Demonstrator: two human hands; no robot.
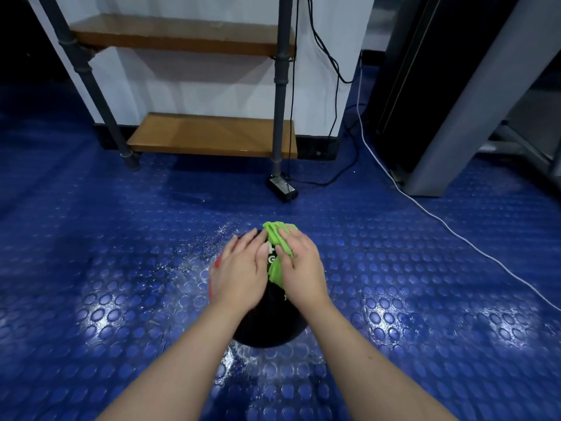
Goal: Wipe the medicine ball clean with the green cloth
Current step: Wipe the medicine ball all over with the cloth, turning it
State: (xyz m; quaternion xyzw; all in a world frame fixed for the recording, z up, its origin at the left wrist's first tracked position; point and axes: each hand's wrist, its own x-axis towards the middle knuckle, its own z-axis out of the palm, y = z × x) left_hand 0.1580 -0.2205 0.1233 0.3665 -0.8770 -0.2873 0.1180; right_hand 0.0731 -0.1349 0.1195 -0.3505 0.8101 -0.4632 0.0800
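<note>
A black medicine ball (267,323) with a red patch on its left side and white lettering on top rests on the blue studded floor. My left hand (239,273) lies flat on the ball's upper left, fingers straight. My right hand (303,268) presses the bunched green cloth (277,238) against the top right of the ball, fingers spread over the cloth. Part of the cloth sticks out beyond my fingertips and part hangs down between my two hands. Both hands hide much of the ball's top.
The floor (121,299) around the ball looks wet and shiny. A pipe-frame shelf with wooden boards (212,135) stands ahead by the wall. A black box (282,188) and cables (334,117) lie behind the ball. A white cable (455,232) runs across right, near grey equipment (455,117).
</note>
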